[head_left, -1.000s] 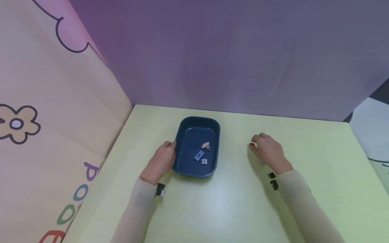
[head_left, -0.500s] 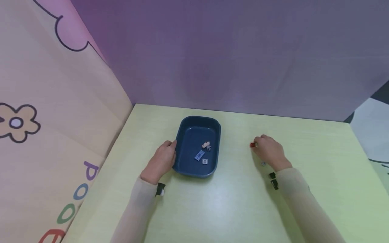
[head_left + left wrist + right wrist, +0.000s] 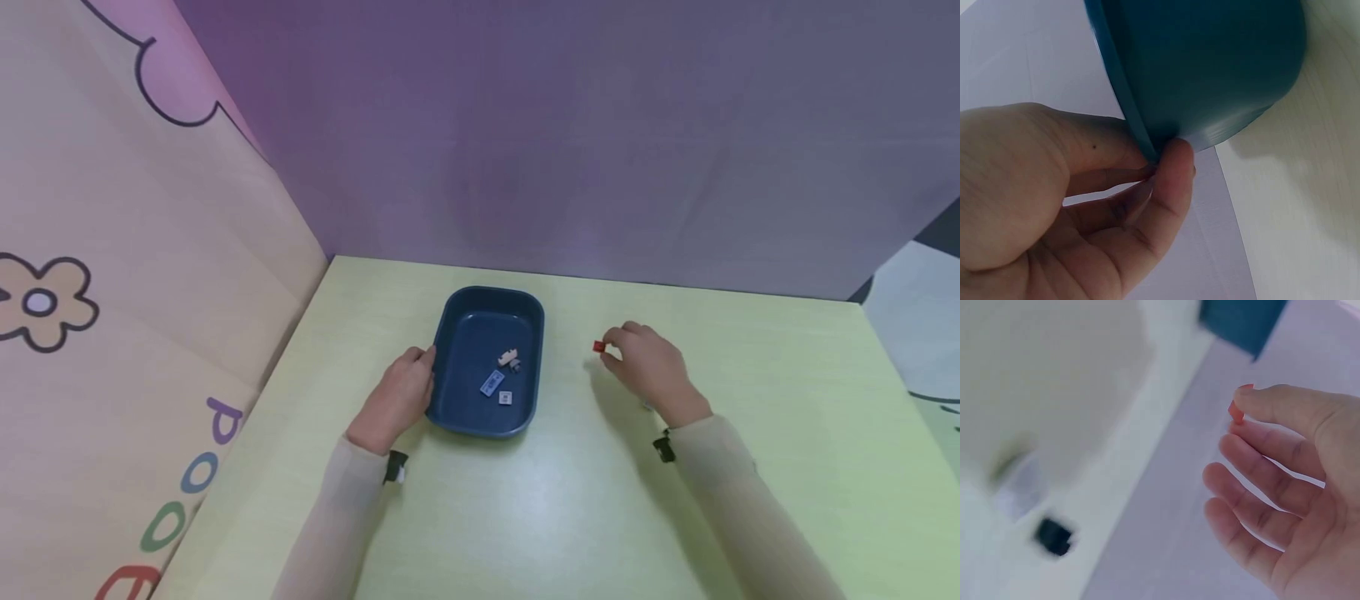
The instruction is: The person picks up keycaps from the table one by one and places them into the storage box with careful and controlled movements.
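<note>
My left hand (image 3: 396, 400) pinches the left rim of a dark blue tray (image 3: 480, 333); the left wrist view shows thumb and fingers on the tray wall (image 3: 1210, 69). Inside lie a cream toy piece (image 3: 507, 357), a small grey piece (image 3: 514, 366), a blue printed tile (image 3: 492, 383) and a white square tile (image 3: 506, 398). To the right of the tray, my right hand (image 3: 651, 367) holds a small red piece (image 3: 599, 347) above the table, between thumb and index fingertip. The right wrist view shows the red piece (image 3: 1236, 411) too, its exact kind unclear.
The pale yellow-green table (image 3: 480, 517) ends at a purple wall (image 3: 570, 150) behind. A small pale piece (image 3: 648, 406) lies on the table, partly hidden below my right hand. The right wrist view holds a blurred black piece (image 3: 1054, 536) and a blurred whitish one (image 3: 1021, 487).
My right hand has moved left and slightly away from me with the red piece, coming nearer the tray. The left hand and the tray have stayed in place.
</note>
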A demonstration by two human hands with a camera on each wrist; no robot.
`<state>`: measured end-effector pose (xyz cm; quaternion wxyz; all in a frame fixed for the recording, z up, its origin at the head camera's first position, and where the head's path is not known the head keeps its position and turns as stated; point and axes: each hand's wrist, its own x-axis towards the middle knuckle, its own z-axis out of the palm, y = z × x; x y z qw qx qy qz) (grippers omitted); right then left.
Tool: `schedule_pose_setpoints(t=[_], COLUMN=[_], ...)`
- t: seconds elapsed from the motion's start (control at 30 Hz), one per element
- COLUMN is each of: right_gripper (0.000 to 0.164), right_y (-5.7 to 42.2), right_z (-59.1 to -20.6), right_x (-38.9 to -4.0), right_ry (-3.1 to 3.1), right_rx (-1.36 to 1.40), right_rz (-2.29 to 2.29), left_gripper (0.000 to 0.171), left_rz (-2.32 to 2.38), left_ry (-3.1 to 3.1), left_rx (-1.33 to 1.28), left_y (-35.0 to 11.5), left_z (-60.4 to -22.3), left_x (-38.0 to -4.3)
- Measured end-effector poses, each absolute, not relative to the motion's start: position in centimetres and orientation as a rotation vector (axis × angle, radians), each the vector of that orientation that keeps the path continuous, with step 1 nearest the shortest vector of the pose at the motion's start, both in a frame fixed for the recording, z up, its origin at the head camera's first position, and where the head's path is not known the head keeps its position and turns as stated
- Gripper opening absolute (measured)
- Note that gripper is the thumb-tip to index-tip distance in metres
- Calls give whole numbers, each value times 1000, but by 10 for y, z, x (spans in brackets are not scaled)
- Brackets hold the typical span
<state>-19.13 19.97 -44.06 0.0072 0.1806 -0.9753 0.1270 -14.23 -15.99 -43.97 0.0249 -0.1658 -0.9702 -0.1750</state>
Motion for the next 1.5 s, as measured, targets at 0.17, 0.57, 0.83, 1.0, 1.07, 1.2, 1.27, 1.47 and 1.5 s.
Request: schedule_pose_setpoints(t=[0.17, 0.57, 0.83, 1.0, 1.07, 1.2, 1.27, 1.47, 1.5], right_gripper=[20, 19, 23, 29, 30, 29, 28, 27, 27], right_y=[170, 122, 115, 123, 132, 156, 171, 214, 221], right_z=[-427, -421, -425, -423, -422, -422, -423, -428, -429], right_x=[-187, -183, -185, -181, -180, -176, -175, -170, -169], right_ry=[-2949, -2939, -2961, -2960, -2960, -2939, -2929, -2961, -2973], right_rx=[661, 777, 800, 764, 741, 704, 686, 587, 567], right_rz=[391, 446, 465, 476, 471, 467, 472, 528, 539], left_gripper=[42, 44, 45, 44, 44, 43, 43, 44, 44], left_rz=[-541, -568, -581, -572, -577, -571, -562, -562, -561], left_ry=[-2995, -3004, -3030, -3008, -3006, -3003, -3002, -3012, -3015], left_rx=[-502, -481, -456, -474, -469, -468, -473, -461, -458], left_y=[-160, -159, -159, -159, -160, -160, -161, -160, -160], left_z=[-439, -440, -439, -440, -440, -440, -439, -437, -437], left_x=[-142, -142, -142, -142, -142, -141, -140, -140, -140])
